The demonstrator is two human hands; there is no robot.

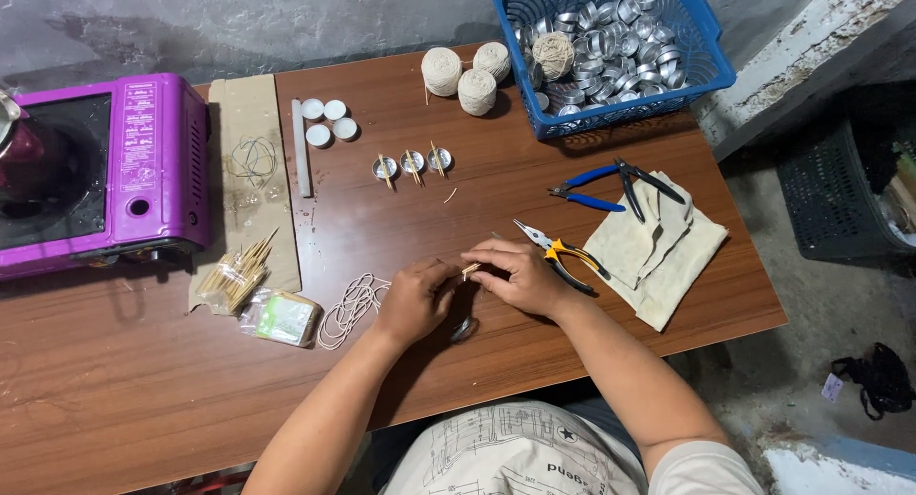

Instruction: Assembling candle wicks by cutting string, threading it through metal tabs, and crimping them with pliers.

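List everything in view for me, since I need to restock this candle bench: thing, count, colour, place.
stove: one, purple, table's left end
cardboard sheet: one, tan, beside stove
white tube: one, on the cardboard's right edge
wax discs: four, white, right of the tube
cups with sticks: three, silver, centre
twine balls: three on table, cream, top centre
basket: one, blue, holds silver cups and a fourth ball
pliers: blue-handled, on cloth
yellow pliers: one, by right hand
stick bundle: tan, front left
string: white, loose
left hand, right hand: pinching a small stick
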